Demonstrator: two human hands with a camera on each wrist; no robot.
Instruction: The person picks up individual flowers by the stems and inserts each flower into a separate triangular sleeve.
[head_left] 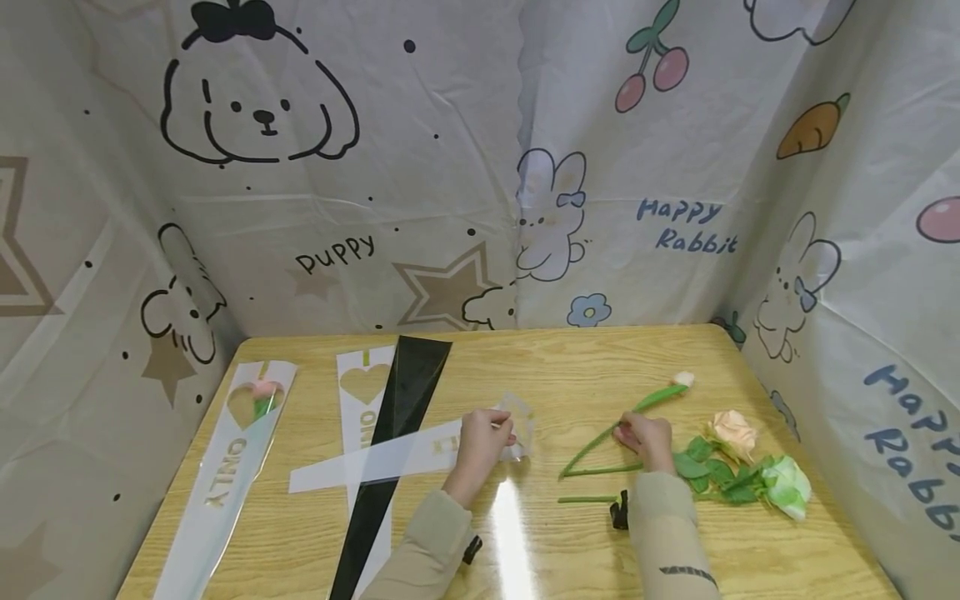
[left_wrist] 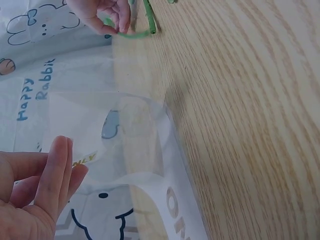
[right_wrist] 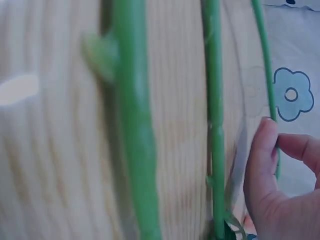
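Note:
My left hand [head_left: 482, 442] pinches a white and clear flower sleeve [head_left: 330, 472] near its wide clear end. In the left wrist view, the sleeve's clear mouth [left_wrist: 145, 135] bulges open beyond the fingers. With thumb and fingertips, my right hand [head_left: 647, 440] pinches the thin green stem [right_wrist: 266, 65] of an artificial tulip. That tulip's pale bud [head_left: 683, 379] points to the back right, while its stem slants down toward the sleeve. Two more green stems cross the table beside the right hand, the nearer one [right_wrist: 135, 115] large and blurred in the right wrist view.
A peach rose [head_left: 732, 435] and a pale green rose [head_left: 787, 487] lie at the right. Under the held sleeve, a black sleeve [head_left: 420, 375] crosses a white heart-window sleeve [head_left: 350, 417]. A sleeve with a pink flower inside [head_left: 225, 467] lies far left. Printed cloth [head_left: 450, 167] surrounds the table.

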